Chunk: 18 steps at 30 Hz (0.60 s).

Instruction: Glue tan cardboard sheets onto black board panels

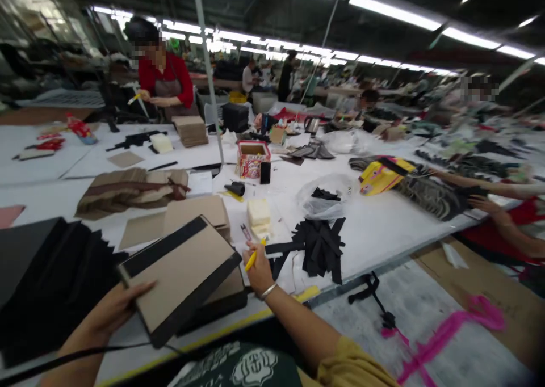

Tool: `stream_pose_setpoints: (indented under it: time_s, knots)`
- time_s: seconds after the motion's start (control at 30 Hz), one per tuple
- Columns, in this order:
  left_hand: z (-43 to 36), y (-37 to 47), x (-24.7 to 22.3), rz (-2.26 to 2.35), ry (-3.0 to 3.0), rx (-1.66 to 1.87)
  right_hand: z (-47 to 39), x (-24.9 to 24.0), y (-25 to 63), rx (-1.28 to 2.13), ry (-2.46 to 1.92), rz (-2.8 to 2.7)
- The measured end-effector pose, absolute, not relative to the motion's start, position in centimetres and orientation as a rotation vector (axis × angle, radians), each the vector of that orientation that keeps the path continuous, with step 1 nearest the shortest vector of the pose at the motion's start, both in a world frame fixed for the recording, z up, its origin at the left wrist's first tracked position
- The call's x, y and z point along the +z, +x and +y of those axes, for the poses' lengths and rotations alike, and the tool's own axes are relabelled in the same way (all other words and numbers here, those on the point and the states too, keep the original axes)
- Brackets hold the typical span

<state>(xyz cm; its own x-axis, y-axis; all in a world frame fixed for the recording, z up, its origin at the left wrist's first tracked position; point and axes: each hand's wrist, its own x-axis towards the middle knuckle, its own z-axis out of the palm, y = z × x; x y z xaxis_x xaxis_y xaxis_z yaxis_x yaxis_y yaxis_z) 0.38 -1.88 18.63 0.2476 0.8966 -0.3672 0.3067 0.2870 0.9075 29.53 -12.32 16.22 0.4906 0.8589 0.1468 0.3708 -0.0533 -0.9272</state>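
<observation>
My left hand [117, 307] grips the lower left edge of a beige panel [183, 273] with black borders, thumb on top and the other fingers hidden beneath. The panel is tilted above the table's near edge, over a stack of similar dark-edged pieces [225, 305]. My right hand [259, 273], with a bracelet at the wrist, is closed around a slim yellow pen-like tool [252, 259], just right of the panel. Beyond it are a cream block of sheets [259, 212] and small scissors-like snips [246, 232]. Black strips [319, 242] lie to the right.
Black sheets [55, 279] are piled at the left, with beige boards [196, 211] behind the panel. A red patterned box [253, 157], a phone [265, 173] and a plastic bag [327, 197] stand farther back. A thin pole [208, 69] rises from the table. Co-workers' hands [485, 202] work at the right.
</observation>
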Motion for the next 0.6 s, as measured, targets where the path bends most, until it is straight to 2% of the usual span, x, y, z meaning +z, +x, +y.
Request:
stream_pose_setpoints:
  time_s: [0.13, 0.23, 0.47, 0.6]
  knots:
    - [-4.1, -1.5, 13.6, 1.137, 0.772, 0.308, -13.4, 11.4, 28.4, 0.667, -1.757, -1.128]
    - [-4.5, -1.0, 10.6, 1.053, 0.705, 0.201, -14.5, 8.9, 27.8, 0.703, -1.819, -1.184]
    - [-2.9, 0.4, 7.8, 1.014, 0.790, 0.198, -13.3, 6.4, 28.4, 0.577, -1.865, -1.295]
    - [-0.7, 1.4, 6.5, 1.366, 1.121, 0.185, -11.8, 5.7, 28.5, 0.522, -1.891, -1.290]
